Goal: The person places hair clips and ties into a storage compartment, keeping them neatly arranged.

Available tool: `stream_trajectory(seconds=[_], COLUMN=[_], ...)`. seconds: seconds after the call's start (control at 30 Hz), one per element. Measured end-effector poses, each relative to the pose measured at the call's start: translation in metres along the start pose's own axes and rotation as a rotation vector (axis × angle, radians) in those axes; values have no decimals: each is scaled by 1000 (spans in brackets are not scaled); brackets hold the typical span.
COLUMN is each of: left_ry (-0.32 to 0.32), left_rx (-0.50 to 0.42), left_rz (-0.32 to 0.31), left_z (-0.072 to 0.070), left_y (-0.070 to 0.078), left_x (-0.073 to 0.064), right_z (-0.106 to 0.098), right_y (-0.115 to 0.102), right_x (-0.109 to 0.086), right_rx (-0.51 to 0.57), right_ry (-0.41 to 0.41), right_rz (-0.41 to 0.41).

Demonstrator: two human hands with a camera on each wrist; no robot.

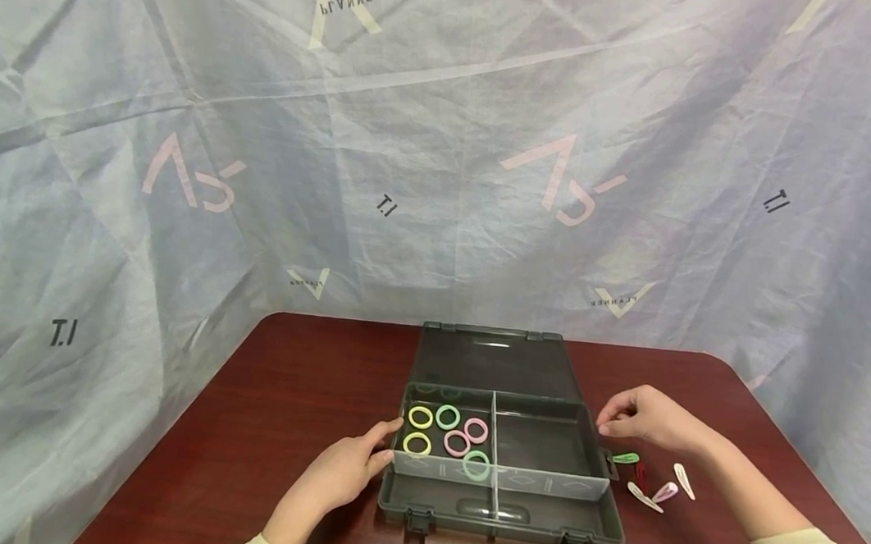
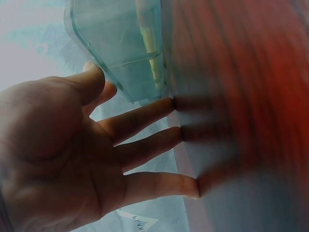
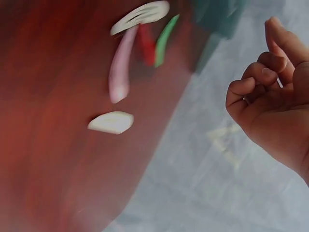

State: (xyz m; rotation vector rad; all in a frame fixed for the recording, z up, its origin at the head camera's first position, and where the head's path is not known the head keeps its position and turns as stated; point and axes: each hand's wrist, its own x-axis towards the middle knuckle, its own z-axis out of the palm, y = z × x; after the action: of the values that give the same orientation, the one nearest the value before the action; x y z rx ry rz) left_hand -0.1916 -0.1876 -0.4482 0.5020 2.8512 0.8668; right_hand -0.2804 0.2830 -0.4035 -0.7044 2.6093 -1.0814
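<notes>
A dark see-through organizer box (image 1: 546,481) lies on the table with its lid (image 1: 493,361) folded back. Several yellow, green and pink hair ties (image 1: 457,444) lie in its left rear compartment. At the box's left side, my left hand (image 1: 346,467) touches the wall with thumb and forefinger; in the left wrist view its other fingers are straight. My right hand (image 1: 653,416) hovers beside the right rear corner, thumb and forefinger tips together, other fingers curled, no object showing between them. Below it lie a green snap hair clip (image 1: 625,458), a red clip (image 1: 641,476) and a pink clip (image 1: 665,492).
Two white clips lie by the others, one white clip (image 1: 683,481) farther right and another white clip (image 1: 644,498) nearer the box. A divider (image 1: 494,439) splits the box. Two latches line its front edge. Behind the red-brown table (image 1: 289,379) hangs a grey printed cloth (image 1: 428,140).
</notes>
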Motion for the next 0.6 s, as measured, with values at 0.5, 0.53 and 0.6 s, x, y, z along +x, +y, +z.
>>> stream_trajectory(seconds=[0.5,0.53,0.6], left_ry=[5,3,0], left_rx=[3,2,3], left_rz=[-5,-8,-11], left_z=[1,1,1], left_y=[-2,-2,-2], left_x=[1,1,1], right_z=[6,7,8], right_y=[58,59,59], right_x=[-19,-19,-19], right_rx=[-101,-101,-108], right_ry=[40,40,41], right_rz=[104,112,122])
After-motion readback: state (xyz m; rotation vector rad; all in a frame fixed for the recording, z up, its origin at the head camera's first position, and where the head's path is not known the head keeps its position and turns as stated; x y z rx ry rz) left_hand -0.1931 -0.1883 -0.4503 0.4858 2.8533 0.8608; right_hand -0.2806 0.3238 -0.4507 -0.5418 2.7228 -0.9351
